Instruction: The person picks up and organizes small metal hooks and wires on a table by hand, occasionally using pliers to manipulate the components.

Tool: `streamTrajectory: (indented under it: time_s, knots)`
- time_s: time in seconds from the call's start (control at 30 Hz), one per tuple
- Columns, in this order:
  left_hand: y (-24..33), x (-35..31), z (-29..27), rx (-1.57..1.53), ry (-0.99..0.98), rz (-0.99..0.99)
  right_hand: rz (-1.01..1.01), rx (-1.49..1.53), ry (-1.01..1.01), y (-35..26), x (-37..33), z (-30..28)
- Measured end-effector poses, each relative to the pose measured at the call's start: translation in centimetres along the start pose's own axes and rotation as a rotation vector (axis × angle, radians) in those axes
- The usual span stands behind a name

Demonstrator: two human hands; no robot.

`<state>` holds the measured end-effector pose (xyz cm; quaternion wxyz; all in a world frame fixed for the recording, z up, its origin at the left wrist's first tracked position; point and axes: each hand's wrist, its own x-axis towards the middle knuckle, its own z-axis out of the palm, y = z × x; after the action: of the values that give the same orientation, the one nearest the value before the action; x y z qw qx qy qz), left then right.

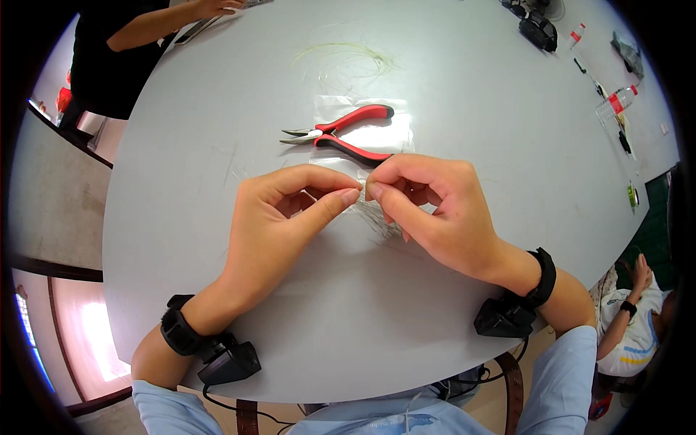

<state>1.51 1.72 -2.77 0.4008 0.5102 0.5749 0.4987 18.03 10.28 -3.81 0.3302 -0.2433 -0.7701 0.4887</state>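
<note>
My left hand [270, 217] and my right hand [446, 206] meet over the middle of the table, thumb and forefinger pinched on each. Whatever sits between the fingertips is too small to make out. A bundle of thin greyish strands [373, 217] lies just under and between the hands, partly hidden by the right one. Just beyond my fingers, red-and-black bent-nose pliers [368, 112] rest with jaws parted, pointing left. Beneath them is a clear plastic bag [404, 130]. The right hand covers the tip of the nearer handle.
The grey table [181, 145] has a loose coil of yellow-green strands [355, 52] at the back. Bottles [618, 101] and a black device [538, 32] stand far right. A co-worker's arm [156, 25] reaches in at far left; another person [634, 319] sits at right.
</note>
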Motion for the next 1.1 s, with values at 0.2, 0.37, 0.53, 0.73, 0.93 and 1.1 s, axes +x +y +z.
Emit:
streamTrajectory:
  time_s: [0.2, 0.37, 0.53, 0.73, 0.93, 1.1]
  knots:
    - [-0.6, 0.1, 0.1, 0.013, 0.031, 0.079, 0.006, -0.01, -0.041, 0.0, 0.0, -0.3]
    - [-0.8, 0.0, 0.0, 0.031, 0.057, 0.128, -0.01, -0.019, -0.074, -0.1, 0.1, -0.3]
    - [-1.0, 0.1, -0.2, 0.091, 0.075, 0.188, -0.011, -0.043, -0.086, -0.3, 0.1, -0.3]
    - [-1.0, 0.1, -0.3, 0.112, 0.082, 0.241, -0.005, -0.031, -0.098, -0.2, 0.1, -0.3]
    - [-0.9, 0.1, -0.4, 0.111, 0.078, 0.245, 0.015, -0.042, -0.097, -0.3, 0.1, -0.3]
    - [-0.3, -0.1, -0.6, 0.148, 0.03, 0.182, 0.008, -0.036, -0.09, -0.3, 0.1, -0.3]
